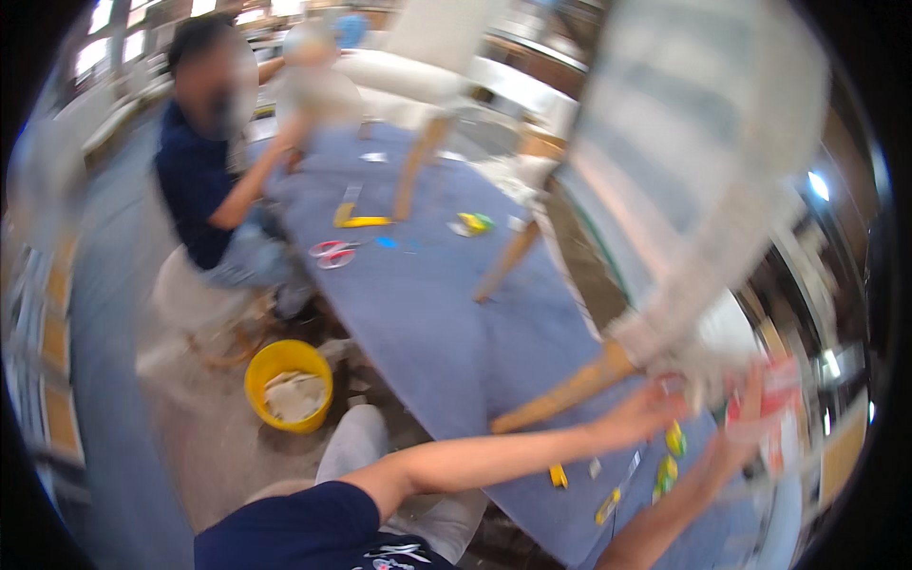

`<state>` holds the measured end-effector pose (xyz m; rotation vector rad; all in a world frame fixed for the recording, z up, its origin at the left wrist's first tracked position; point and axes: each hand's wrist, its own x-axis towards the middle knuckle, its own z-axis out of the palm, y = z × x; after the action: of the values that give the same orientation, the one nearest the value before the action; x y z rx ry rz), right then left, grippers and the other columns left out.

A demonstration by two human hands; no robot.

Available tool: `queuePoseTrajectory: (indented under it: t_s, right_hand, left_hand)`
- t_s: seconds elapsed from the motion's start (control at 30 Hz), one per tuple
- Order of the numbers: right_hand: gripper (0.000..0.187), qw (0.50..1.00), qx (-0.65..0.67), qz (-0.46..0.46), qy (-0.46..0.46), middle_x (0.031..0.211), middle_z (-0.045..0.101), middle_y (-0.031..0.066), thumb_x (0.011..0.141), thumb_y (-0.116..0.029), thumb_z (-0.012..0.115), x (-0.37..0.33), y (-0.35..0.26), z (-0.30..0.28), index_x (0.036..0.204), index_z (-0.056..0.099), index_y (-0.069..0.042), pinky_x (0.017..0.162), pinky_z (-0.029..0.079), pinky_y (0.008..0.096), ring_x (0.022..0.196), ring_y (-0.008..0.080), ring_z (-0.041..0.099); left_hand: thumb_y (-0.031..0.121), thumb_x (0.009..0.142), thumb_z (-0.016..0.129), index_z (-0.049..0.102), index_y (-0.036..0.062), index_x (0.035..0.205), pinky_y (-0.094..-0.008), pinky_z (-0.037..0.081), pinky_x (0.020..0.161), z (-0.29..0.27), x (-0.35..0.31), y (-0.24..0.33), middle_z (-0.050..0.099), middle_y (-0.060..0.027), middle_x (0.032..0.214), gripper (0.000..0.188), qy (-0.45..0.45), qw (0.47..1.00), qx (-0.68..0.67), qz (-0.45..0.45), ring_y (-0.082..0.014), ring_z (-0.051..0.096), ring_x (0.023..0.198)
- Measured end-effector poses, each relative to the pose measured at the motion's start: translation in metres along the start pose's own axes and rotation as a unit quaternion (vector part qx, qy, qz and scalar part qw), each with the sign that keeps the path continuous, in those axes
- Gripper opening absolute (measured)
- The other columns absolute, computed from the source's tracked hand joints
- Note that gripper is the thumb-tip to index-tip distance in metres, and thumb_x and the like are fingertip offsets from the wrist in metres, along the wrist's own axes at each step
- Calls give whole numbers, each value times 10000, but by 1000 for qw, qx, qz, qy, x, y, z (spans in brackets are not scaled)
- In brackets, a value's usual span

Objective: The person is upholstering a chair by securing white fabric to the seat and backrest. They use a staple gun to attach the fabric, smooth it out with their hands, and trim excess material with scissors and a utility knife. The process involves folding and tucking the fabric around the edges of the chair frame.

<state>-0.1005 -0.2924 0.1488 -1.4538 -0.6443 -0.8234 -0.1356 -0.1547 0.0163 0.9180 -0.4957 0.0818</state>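
Note:
A pale upholstered chair (703,275) stands tilted over the blue-covered table (418,313), its wooden legs (570,388) resting on the cloth. At the chair's lower end, beside loose light fabric, is my left hand (646,410). Something small and reddish shows at its fingertips, too smeared to name. Just to the right, my right hand (743,418) is raised against a blurred red-and-white thing (774,394). Motion blur hides how the fingers of both hands are set. Between my forearms lie a yellow-handled tool (608,505) and several yellow-green pieces (668,470).
Across the table a person in a dark shirt (195,180) sits handling a pale piece. Red-handled scissors (332,254), a yellow square-shaped tool (363,221) and a yellow-green item (475,224) lie on the cloth. A yellow bucket (255,380) holding pale scraps stands on the floor.

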Motion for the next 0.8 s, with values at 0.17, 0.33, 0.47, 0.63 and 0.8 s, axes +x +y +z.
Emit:
queuePoseTrajectory:
  t_s: [0.17,0.33,0.47,0.63,0.8]
  right_hand:
    - [244,986,116,65,-97,877,665,52,897,-107,757,74,-16,84,1074,599,-51,599,522,291,731,173,698]
    - [258,979,123,124,-110,823,665,57,882,-162,761,90,-14,88,1036,579,-61,529,458,246,688,144,691]
    - [181,977,135,107,-124,815,670,75,886,-96,711,92,-15,100,1009,601,-23,518,449,251,673,153,703]
    - [100,969,145,188,-62,753,666,44,837,-123,735,147,47,104,874,662,-66,485,418,239,601,130,648]
    - [61,938,146,313,14,724,693,53,835,-111,741,199,154,105,841,704,-63,446,396,247,541,128,627]
  left_hand:
    - [486,1008,625,638,76,1180,-267,478,701,-3,22,52,706,-8,1021,444,92,987,121,-53,-102,665,882]
    - [514,973,671,633,53,1160,-266,436,642,18,22,63,680,-20,974,499,65,994,-20,-87,-102,632,829]
    - [410,1037,607,627,27,1200,-328,480,628,9,31,58,662,-41,916,417,95,990,78,-74,-146,627,762]
    - [326,1100,476,600,20,1230,-303,497,634,-12,11,12,668,-69,913,354,120,948,296,8,-121,621,704]
    - [318,1132,379,536,20,1218,-256,469,631,-17,-4,-1,681,-83,896,348,77,979,187,-8,-119,636,743]
